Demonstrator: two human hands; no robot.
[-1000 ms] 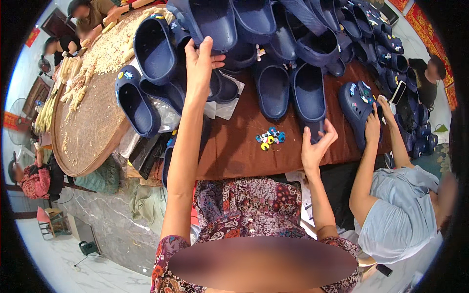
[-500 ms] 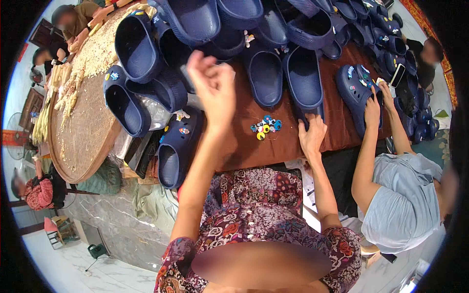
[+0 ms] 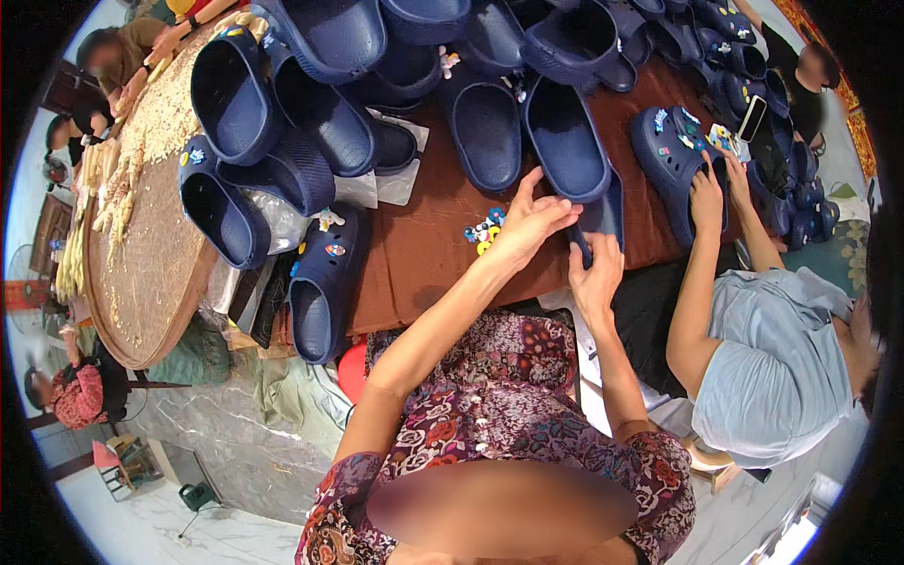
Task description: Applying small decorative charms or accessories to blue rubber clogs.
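Observation:
Two navy clogs overlap in front of me, the upper clog [image 3: 569, 141] partly covering the lower clog [image 3: 605, 218]. My right hand [image 3: 595, 284] is closed on the near edge of the lower one, thumb on its left side. At the near end of the upper clog is my left hand [image 3: 532, 231]; its fingers are spread, reaching to the clog's edge, and I see nothing held in them. Just left of that hand, a small pile of colourful shoe charms [image 3: 483, 231] lies on the brown cloth [image 3: 414, 254], partly hidden by the hand.
Many navy clogs [image 3: 330, 38] are heaped along the far side. A decorated clog [image 3: 325, 282] stands at the left edge, near a round woven tray [image 3: 141, 301] with pale grains. On the right, a co-worker's hands [image 3: 706, 202] handle another clog [image 3: 659, 165]. A phone [image 3: 752, 119] lies beyond.
My left hand has come down and right from above the cloth to the near end of the upper clog. The right hand stays on the lower clog, and the view has shifted slightly.

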